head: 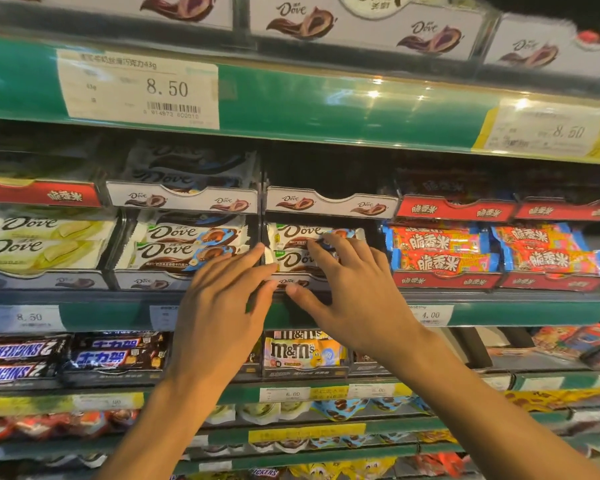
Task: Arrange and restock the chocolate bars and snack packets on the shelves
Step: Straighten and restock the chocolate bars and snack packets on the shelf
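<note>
While both spread hands (278, 292) touch the Dove bars (298, 247), they hide the tray front

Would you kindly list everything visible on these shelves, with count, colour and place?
White-and-brown Dove hazelnut bars in the centre tray: two visible, under the hands.
Matching Dove bars in the tray to the left: two visible, white, brown and blue.
Pale yellow-green Dove bars: two visible, far left.
Red-and-blue crispy rice bars: four visible, right trays.
Dark Snickers bars: two, lower left shelf.
Yellow M&M's packet: one, lower shelf, centre.
White price tag reading 8.50: one, green upper rail.
Left hand: fingers straight, at the centre tray's front.
Right hand: fingers spread, resting on the centre bars.
</note>
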Action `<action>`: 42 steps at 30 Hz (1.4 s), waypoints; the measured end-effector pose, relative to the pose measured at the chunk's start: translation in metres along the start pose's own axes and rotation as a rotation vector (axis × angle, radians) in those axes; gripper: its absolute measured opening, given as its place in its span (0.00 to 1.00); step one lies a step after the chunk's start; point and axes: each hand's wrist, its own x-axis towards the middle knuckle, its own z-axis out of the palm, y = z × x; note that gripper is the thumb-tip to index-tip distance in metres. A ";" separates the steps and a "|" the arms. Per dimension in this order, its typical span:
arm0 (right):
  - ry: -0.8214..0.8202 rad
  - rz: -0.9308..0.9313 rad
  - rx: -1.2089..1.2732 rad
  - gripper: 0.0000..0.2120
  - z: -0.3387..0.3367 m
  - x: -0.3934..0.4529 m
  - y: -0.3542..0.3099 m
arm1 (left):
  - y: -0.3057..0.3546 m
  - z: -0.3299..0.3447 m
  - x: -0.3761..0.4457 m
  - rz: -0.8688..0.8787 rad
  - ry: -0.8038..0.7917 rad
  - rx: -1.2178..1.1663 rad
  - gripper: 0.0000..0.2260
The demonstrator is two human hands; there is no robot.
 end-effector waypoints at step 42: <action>0.641 1.378 0.779 0.04 -0.046 -0.488 0.438 | 0.540 0.356 -0.091 -0.147 -1.180 -1.013 0.15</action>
